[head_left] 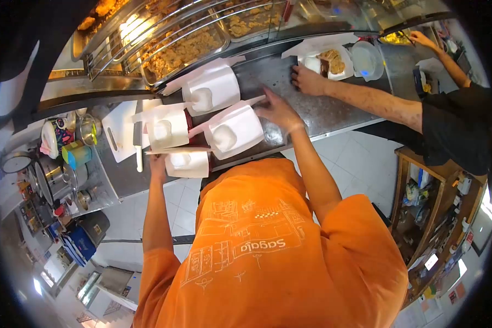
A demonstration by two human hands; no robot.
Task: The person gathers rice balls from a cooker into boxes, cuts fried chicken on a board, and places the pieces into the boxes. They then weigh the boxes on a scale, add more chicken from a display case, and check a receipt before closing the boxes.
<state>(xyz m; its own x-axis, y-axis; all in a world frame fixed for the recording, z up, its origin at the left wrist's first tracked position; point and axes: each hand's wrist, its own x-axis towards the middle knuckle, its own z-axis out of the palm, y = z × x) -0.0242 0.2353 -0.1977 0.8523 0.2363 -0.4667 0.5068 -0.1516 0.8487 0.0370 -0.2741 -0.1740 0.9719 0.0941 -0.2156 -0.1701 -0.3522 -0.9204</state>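
Several white paper takeaway boxes stand with lids up on the steel counter, each holding a mound of white rice. My left hand (158, 167) is closed at the left edge of the nearest takeaway box (190, 171), its fingertips partly hidden under the lid flap. Another rice box (249, 131) sits to the right of it, and my right hand (280, 112) is by that box's raised lid, fingers spread and slightly blurred. Behind these are a left box (175, 139) and a far box (224, 87).
At the right, a co-worker's hand (309, 81) reaches to a box with rice and fried food (333, 61), beside stacked clear plastic tubs (368, 59). A knife (138, 145) lies by a white cutting board (120, 131). Trays of fried food (183, 52) line the back behind metal rails.
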